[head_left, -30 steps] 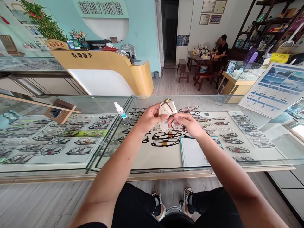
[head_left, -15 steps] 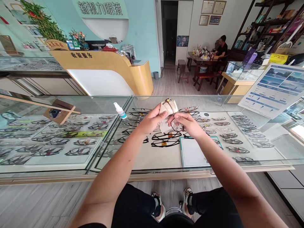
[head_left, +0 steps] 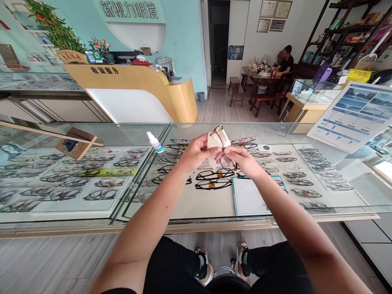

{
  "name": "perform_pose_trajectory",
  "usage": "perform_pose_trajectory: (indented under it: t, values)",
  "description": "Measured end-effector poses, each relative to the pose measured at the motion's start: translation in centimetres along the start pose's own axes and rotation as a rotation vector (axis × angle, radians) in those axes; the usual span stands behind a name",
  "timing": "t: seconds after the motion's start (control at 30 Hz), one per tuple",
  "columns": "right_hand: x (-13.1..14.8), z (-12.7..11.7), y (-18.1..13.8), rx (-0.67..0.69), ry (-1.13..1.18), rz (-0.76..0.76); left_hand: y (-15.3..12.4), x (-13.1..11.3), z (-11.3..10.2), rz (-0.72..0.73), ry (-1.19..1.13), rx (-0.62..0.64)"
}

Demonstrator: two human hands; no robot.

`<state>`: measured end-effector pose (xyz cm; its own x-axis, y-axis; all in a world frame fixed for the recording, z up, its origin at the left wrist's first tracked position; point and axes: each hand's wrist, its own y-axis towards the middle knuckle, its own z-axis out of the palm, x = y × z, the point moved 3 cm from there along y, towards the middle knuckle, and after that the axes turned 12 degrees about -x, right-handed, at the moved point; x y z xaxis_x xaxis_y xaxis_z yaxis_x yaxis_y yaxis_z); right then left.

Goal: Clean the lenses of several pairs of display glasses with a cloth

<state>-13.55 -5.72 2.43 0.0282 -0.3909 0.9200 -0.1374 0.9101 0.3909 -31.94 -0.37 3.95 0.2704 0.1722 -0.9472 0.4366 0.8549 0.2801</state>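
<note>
Above the glass display counter (head_left: 190, 210), my left hand (head_left: 197, 154) pinches a cream cloth (head_left: 217, 141), thumb in front and fingers behind it. The cloth is wrapped about part of a pair of eyeglasses (head_left: 226, 162) with a thin dark frame. My right hand (head_left: 240, 158) is closed on the frame, thumb and fingers together near its middle. One lens hangs below the right fingers; the other is mostly covered by the cloth. To the left, a white spray bottle (head_left: 154, 142) with a blue label stands on the glass.
Rows of eyeglass frames (head_left: 214, 183) lie under the glass, beside a white board with a teal edge (head_left: 251, 196). A wooden stand (head_left: 78, 143) is on the counter's left, a printed chart (head_left: 352, 116) on the right. A person (head_left: 286, 61) sits at a far table.
My left thumb has shifted slightly to the right and down along the cloth, and the cloth's folds lie differently. My right hand stays nearly in place on the eyeglasses.
</note>
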Motion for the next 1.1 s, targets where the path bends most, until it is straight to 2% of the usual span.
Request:
perform_pose_trajectory:
  t: [0.13, 0.33, 0.43, 0.6, 0.8, 0.87, 1.03, 1.1]
  values:
    - [-0.2, 0.2, 0.1, 0.001, 0.001, -0.004, -0.1, 0.1, 0.3, 0.039, 0.004, -0.018]
    - [-0.3, 0.5, 0.0, 0.020, 0.043, 0.004, -0.1, 0.7, 0.8, 0.074, -0.027, -0.120]
    - [-0.3, 0.6, -0.1, 0.027, 0.024, 0.005, -0.2, 0.8, 1.1, 0.102, -0.028, -0.183]
    - [-0.4, 1.1, -0.1, 0.034, -0.031, -0.012, -0.6, 0.9, 1.5, 0.108, -0.008, -0.216]
    - [-0.4, 1.0, -0.1, 0.007, -0.043, -0.001, -0.3, 1.3, 0.4, 0.183, 0.062, -0.396]
    - [-0.2, 0.6, 0.0, -0.014, -0.041, 0.010, 0.1, 1.4, -0.1, 0.168, 0.049, -0.368]
    - [0.3, -0.1, 0.1, -0.032, -0.032, 0.009, 0.5, 0.9, -0.6, -0.011, -0.040, -0.084]
    - [0.2, -0.1, 0.1, -0.035, -0.001, 0.020, 0.4, 0.6, -0.6, -0.036, -0.048, -0.029]
